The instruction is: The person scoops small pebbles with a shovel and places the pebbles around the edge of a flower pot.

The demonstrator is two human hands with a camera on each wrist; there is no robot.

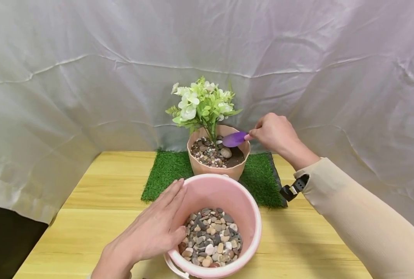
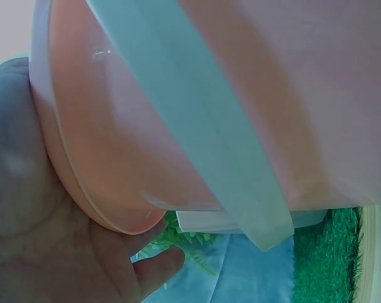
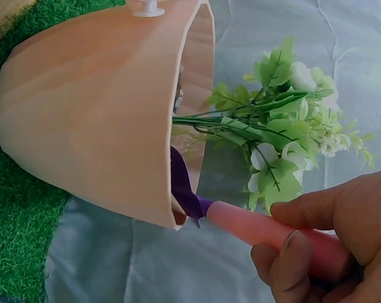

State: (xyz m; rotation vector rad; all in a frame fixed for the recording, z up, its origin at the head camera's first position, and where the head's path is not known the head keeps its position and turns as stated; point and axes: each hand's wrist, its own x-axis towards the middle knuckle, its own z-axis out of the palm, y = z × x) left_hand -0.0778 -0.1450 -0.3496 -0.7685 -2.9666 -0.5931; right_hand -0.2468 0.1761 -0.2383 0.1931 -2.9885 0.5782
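Lower ctr of frame, L hand lies straight-fingered on rim of pink bucket w/ pebbles, on desk. Right of ctr, R hand grips purple trowel by pink handle; blade's inside planter, mid-frame, w/ white flowers, on grass mat.

1. A yellow, wood-grained table, with lengthwise seams between its boards.
2. A green artificial grass mat lies on the table's far part, a dark strip along its right edge.
3. Creased, shiny grey fabric hangs behind and at both sides, purplish toward the upper right.
4. A black patch shows below it, lower left.
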